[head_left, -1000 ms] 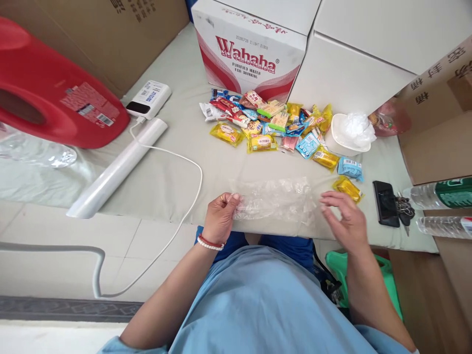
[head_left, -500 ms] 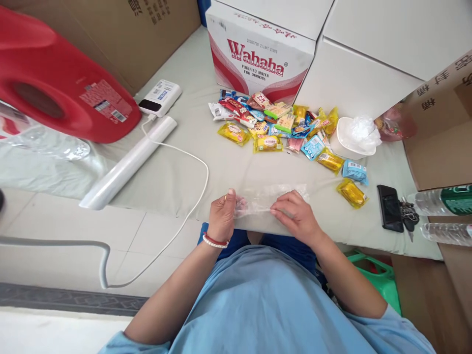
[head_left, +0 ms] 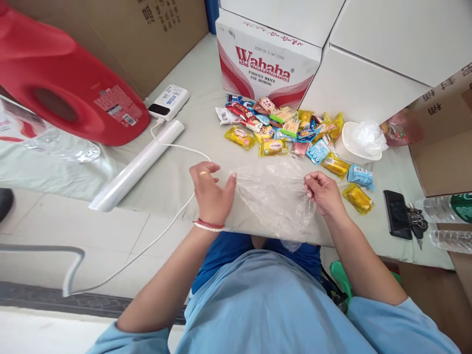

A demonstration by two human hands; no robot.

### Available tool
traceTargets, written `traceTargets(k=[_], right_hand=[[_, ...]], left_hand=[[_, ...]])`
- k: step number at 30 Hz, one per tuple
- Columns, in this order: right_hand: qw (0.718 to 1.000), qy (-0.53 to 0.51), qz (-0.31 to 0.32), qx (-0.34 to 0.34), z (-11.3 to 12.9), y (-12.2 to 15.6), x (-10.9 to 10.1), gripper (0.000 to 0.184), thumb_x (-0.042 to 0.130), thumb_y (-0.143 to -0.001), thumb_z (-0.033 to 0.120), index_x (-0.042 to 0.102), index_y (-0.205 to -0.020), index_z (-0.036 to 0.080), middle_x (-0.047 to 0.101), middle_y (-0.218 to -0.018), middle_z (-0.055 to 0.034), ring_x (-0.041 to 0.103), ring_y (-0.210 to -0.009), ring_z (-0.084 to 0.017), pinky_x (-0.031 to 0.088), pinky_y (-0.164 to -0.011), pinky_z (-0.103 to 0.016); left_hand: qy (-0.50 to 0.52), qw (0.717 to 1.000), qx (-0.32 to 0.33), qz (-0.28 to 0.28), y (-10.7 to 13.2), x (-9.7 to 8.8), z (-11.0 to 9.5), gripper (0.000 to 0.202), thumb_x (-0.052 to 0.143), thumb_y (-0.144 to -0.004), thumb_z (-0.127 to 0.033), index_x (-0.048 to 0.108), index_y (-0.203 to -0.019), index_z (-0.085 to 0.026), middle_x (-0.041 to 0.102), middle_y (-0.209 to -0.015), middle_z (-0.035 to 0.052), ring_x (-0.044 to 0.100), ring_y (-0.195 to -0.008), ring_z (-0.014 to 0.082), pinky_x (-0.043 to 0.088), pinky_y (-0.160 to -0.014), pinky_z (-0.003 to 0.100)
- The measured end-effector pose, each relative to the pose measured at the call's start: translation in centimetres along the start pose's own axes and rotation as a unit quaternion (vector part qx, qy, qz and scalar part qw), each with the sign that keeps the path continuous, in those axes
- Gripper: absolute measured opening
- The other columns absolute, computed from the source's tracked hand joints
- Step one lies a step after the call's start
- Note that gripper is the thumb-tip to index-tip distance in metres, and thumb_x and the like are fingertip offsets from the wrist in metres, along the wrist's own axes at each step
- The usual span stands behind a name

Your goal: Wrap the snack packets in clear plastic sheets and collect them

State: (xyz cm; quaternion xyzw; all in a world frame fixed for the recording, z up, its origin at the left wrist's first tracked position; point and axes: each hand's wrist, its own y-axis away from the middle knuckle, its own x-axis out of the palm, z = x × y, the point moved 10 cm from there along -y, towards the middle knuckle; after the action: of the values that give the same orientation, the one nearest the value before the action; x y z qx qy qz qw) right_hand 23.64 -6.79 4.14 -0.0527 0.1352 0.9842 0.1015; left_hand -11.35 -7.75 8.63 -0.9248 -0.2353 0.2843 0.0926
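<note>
A clear plastic bag (head_left: 275,201) is spread above the table's front edge, its lower part hanging toward my lap. My right hand (head_left: 325,192) pinches the bag's upper right edge between thumb and fingers. At the bag's left side is my left hand (head_left: 213,194), thumb and fingers apart, with nothing between them. Its thumb tip is close to the bag's left corner; whether they touch I cannot tell. Beyond the bag lies a pile of wrapped snacks (head_left: 289,129), with a yellow snack pack (head_left: 358,198) off to the right.
A plastic film roll (head_left: 138,167), a white device (head_left: 168,102) with a cable and a large red jug (head_left: 84,88) occupy the left. On the right are a white tub (head_left: 348,142), a phone (head_left: 397,215), keys (head_left: 417,221) and clear bottles (head_left: 438,209). A Wahaba carton (head_left: 269,61) stands behind.
The bag was bunched narrowly between both hands; now it is spread wide. My left hand has moved left and opened. My right hand has shifted right, still pinching the bag.
</note>
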Motion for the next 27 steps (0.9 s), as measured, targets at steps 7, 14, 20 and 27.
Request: traceTargets(k=[7,14,20,27], right_hand=[[0.997,0.023,-0.062,-0.03,-1.3,-0.8,-0.7,0.041,0.076,-0.075,0.057,0.058,-0.087,0.023,0.057,-0.065,0.0056,0.043,-0.043,-0.009,0.03,-0.036,-0.022],[0.991,0.122,-0.044,-0.043,-2.3,-2.7,-4.7,0.042,0.073,-0.078,0.061,0.059,-0.086,0.022,0.057,-0.062,0.0042,0.045,-0.045,-0.011,0.034,-0.042,-0.025],[0.983,0.176,-0.033,-0.043,-3.8,-1.5,-4.7,0.037,0.069,-0.084,0.058,0.063,-0.088,0.022,0.057,-0.061,0.004,0.048,-0.051,-0.013,0.039,-0.05,-0.026],[0.903,0.391,-0.111,-0.139,-1.6,3.1,-5.0,0.033,0.057,-0.096,0.045,0.07,-0.113,0.02,0.071,-0.103,-0.0125,0.066,-0.081,-0.026,0.056,-0.08,-0.043]], left_hand=[[-0.107,0.903,0.25,0.334,9.8,9.8,-4.8,0.022,0.068,-0.094,-0.033,0.072,-0.111,-0.02,0.069,-0.128,0.0147,0.059,-0.128,0.0335,0.05,-0.107,0.054],[-0.145,0.835,0.272,0.456,8.0,9.2,1.7,0.077,0.074,-0.089,-0.051,0.048,-0.155,-0.021,0.045,-0.166,0.0188,0.038,-0.156,0.0351,0.019,-0.13,0.065],[-0.145,0.884,0.232,0.379,4.6,6.9,0.4,0.046,0.058,-0.098,-0.037,0.062,-0.141,-0.022,0.054,-0.159,0.0136,0.039,-0.156,0.0323,0.031,-0.128,0.062],[-0.226,0.901,0.204,0.309,7.0,9.3,-0.7,0.051,0.044,-0.105,-0.042,0.058,-0.149,-0.02,0.049,-0.163,0.0168,0.041,-0.155,0.0351,0.023,-0.127,0.069]])
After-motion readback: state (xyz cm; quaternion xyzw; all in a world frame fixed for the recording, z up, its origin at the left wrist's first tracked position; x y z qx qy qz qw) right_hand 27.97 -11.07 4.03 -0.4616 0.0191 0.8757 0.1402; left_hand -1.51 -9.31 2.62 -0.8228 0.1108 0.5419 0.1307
